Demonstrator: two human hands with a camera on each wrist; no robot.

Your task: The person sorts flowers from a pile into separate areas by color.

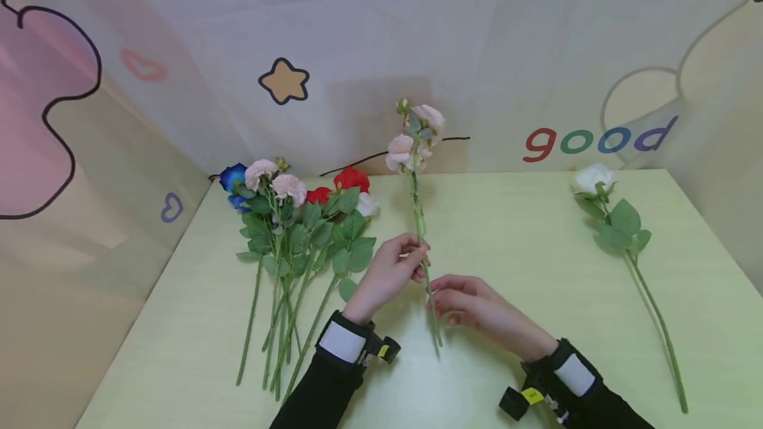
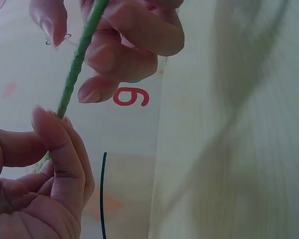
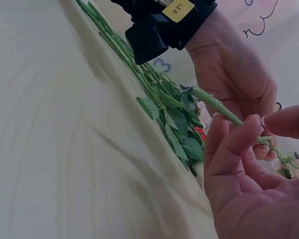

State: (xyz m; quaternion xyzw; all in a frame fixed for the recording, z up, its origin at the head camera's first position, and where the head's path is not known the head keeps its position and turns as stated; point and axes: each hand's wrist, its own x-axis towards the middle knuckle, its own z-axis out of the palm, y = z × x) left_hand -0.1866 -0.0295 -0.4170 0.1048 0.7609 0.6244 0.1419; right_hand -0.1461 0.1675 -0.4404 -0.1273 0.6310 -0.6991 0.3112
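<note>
My left hand [image 1: 396, 267] pinches the green stem of a pink flower [image 1: 399, 151] between thumb and fingers. The flower stands nearly upright above the table, with several pale pink blooms and a small green bud at its top. Around the lower stem [image 2: 72, 82], my right hand [image 1: 477, 306] has its thumb on one side and its loosely bent fingers on the other. In the left wrist view a gap shows between that thumb and the stem. The right wrist view shows the cut stem end [image 3: 202, 94] sticking out past the right fingertips [image 3: 251, 127].
To the left lies a bunch of flowers with blue blooms [image 1: 233, 177], pink blooms [image 1: 289, 189], red blooms [image 1: 352, 179] and a white one. A single white rose [image 1: 593, 179] lies at the right of the pale table [image 1: 507, 237]. A printed cloth backdrop [image 1: 369, 25] rises behind.
</note>
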